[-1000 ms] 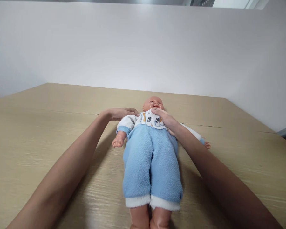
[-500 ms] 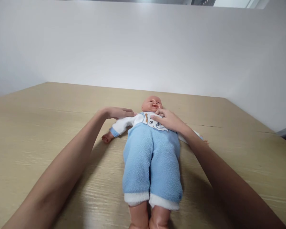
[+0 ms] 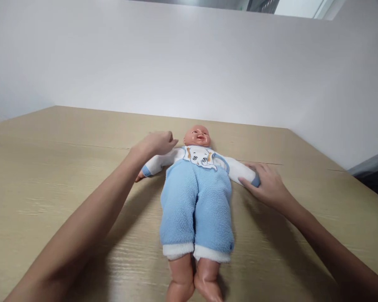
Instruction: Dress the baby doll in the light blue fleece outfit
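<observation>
Right hand leaves the bib for the doll's cuff

Half a second ago the right hand lies across the doll's chest, covering part of the bib. Now it is out at the end of the sleeve on its own side, the thumb on the near side and the blurred fingers across the far side, part-open about the cuff. Whether it grips the cloth I cannot tell; the doll's hand there is hidden. The left hand, earlier stretched flatter towards the shoulder, is now curled, its fingers bent in above the other sleeve. Whether it holds or touches anything I cannot tell. The bib, skewed before, sits straighter, and its whole elephant face shows. The view has shifted a little too, so more of the feet comes into sight.

The doll lies on its back in the middle of the worktop, its bald head towards the wall and its feet towards the wearer. Both arms are spread out to the sides. The sleeves are white with blue cuffs; the trousers are fluffy and light blue, with white hems. Bare, shiny plastic legs show below, close together. The elephant has two large dark eyes, orange patches at the ears and a trunk curling to one side.
</observation>
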Available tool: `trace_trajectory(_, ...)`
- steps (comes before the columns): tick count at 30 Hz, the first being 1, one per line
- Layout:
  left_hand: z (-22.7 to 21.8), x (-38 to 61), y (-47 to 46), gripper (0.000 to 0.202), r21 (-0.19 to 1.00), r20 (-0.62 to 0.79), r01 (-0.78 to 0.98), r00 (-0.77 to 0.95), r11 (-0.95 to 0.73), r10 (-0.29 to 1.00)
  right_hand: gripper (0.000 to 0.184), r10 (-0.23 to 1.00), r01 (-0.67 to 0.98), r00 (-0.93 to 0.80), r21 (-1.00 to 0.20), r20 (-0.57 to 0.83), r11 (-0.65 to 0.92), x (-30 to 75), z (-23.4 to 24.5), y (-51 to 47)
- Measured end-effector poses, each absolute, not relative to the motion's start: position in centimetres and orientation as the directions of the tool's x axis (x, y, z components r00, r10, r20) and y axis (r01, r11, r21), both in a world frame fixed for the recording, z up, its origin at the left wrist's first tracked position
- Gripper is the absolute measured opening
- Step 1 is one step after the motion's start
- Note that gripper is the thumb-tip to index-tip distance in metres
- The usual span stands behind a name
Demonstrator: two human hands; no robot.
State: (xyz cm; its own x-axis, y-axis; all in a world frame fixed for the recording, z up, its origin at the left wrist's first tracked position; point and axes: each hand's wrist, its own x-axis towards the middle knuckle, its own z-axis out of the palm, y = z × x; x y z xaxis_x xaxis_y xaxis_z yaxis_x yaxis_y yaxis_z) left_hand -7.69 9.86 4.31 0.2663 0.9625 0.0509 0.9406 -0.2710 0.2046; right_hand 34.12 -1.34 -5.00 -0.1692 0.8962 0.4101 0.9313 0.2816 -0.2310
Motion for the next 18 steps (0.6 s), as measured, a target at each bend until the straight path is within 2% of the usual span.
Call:
trace_trajectory(3,4.8,-2.9,7.2,0.045,0.246,0.341,0.854,0.366,-0.458,0.866,0.06,0.909,0.927,-0.171,-0.252,0.379,0.279,37.4,-6.6,-2.9)
trace_trajectory(5,4.3,0.5,6.1,0.035,0.228,0.423,0.748,0.501,-0.624,0.755,0.055,0.913,0.902,-0.188,-0.303,0.363,0.306,37.8,-6.5,-3.2)
trace_trajectory(7,3.2,3.4,5.7,0.029,0.187,0.418,0.672,0.606,-0.716,0.677,0.049,0.92,0.874,-0.191,-0.368,0.343,0.319,37.3,-5.7,-3.2)
trace_trajectory(11,1.0,6.1,6.4,0.029,0.137,0.315,0.682,0.657,-0.718,0.685,0.049,0.948,0.794,-0.047,-0.564,0.316,0.227,35.8,-3.7,-3.1)
trace_trajectory(13,0.4,6.0,6.5,0.026,0.158,0.353,0.675,0.643,-0.721,0.68,0.056,0.954,0.683,0.03,-0.703,0.299,0.199,35.1,-3.0,-2.7)
trace_trajectory(15,0.3,5.6,6.3,0.022,0.225,0.44,0.608,0.634,-0.762,0.636,0.059,0.95,0.493,0.057,-0.836,0.306,0.24,34.0,-2.5,-1.9)
trace_trajectory(18,0.7,4.9,5.3,0.02,0.287,0.546,0.467,0.638,-0.837,0.543,0.056,0.924,0.194,0.096,-0.918,0.369,0.346,31.4,-2.0,0.1)
